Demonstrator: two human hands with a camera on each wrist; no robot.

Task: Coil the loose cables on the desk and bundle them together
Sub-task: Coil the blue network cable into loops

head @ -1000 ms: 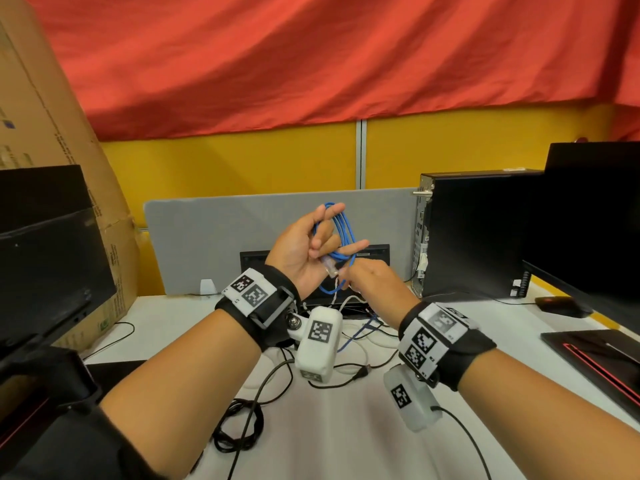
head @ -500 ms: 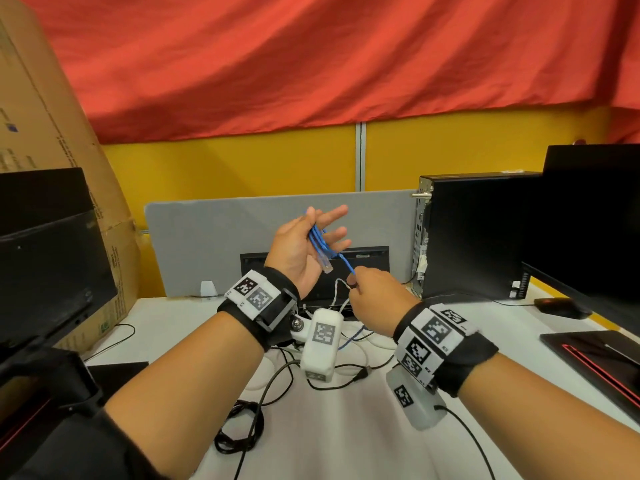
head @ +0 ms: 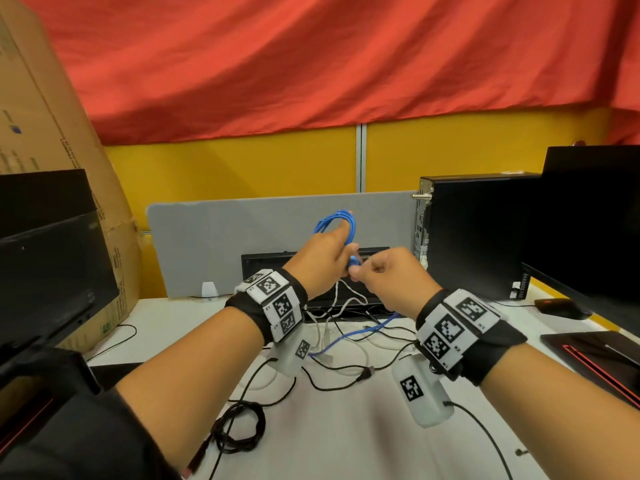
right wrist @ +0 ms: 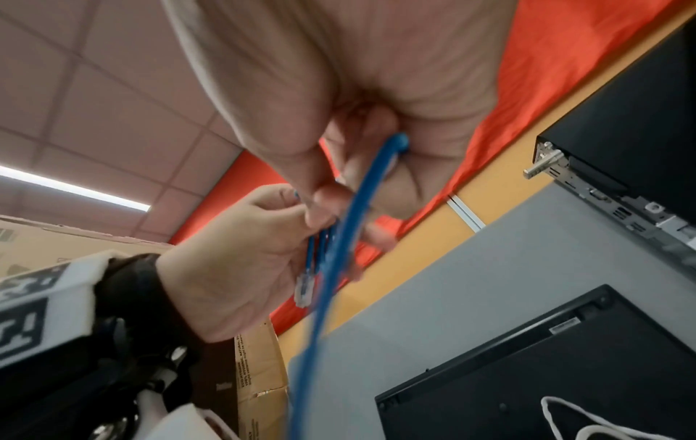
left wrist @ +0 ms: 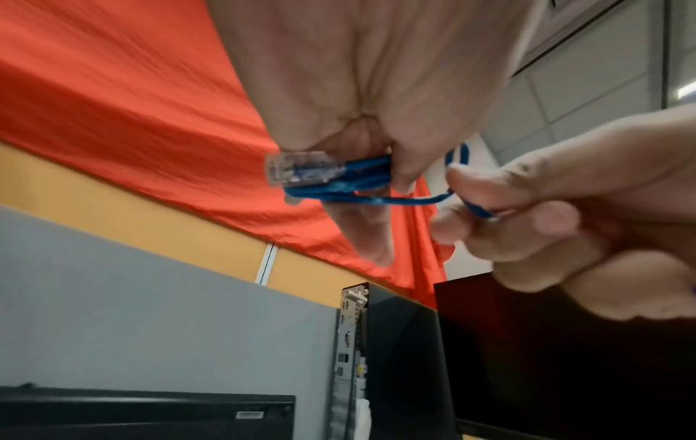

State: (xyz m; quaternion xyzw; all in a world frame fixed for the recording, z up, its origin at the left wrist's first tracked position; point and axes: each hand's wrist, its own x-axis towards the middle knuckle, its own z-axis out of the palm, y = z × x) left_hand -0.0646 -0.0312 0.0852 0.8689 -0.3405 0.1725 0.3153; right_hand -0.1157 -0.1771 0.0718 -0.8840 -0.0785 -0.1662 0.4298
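A blue network cable [head: 334, 221] is looped several times in my left hand [head: 320, 252], held up over the desk. Its clear plug [left wrist: 297, 169] sticks out under my curled left fingers [left wrist: 408, 166]. My right hand [head: 384, 275] sits just right of the left one and pinches the free strand of the blue cable [left wrist: 467, 207] between thumb and forefinger. From there the blue cable [right wrist: 331, 268] hangs down to the desk, where its tail [head: 349, 336] lies among white cables [head: 346, 303]. A coiled black cable [head: 239, 427] rests near the front.
The white desk [head: 346, 427] carries loose black cables [head: 346, 370]. A grey divider panel [head: 221, 237] and a black keyboard [head: 277, 268] stand behind my hands. A black computer tower [head: 474, 233] and monitor [head: 588, 220] are right, another monitor [head: 52, 261] and cardboard boxes [head: 41, 116] left.
My left hand turned palm away and its fingers closed round the blue loops. My right hand came up close to it with the free strand.
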